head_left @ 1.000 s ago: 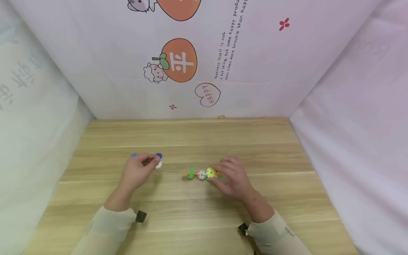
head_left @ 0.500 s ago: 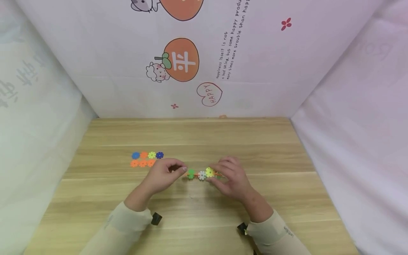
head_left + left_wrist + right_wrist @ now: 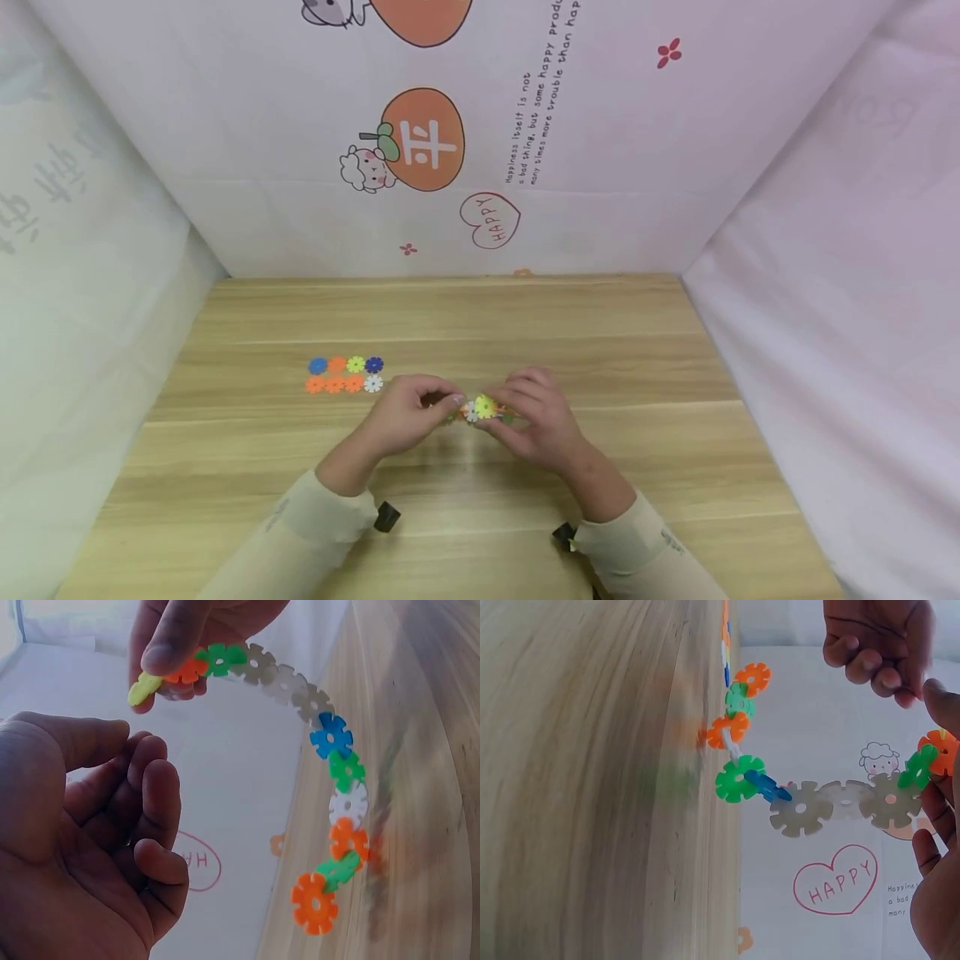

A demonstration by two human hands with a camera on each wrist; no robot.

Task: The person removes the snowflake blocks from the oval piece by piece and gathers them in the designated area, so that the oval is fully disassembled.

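Observation:
My right hand (image 3: 543, 421) holds up a chain of interlocking plastic snowflake discs (image 3: 801, 808) near one end. Its thumb and fingers pinch the chain around an orange disc (image 3: 184, 671), with a yellow disc (image 3: 145, 688) at the tip. From there the chain hangs in a curve through green, greyish, blue, white and orange discs, ending in an orange disc (image 3: 315, 904) low above the table. My left hand (image 3: 405, 417) is close beside the chain, fingers loosely bent and thumb near the fingertips. Neither wrist view shows a disc in it.
Loose discs lie in two short rows on the wooden table (image 3: 300, 483), left of my hands. A dark blue disc (image 3: 374, 365) and a white disc (image 3: 373, 383) are at their right ends. Printed white cloth (image 3: 585, 217) stands behind and at both sides.
My left hand has moved right, from the loose discs to the chain, uncovering both rows. My right hand keeps its pinch and has shifted slightly left.

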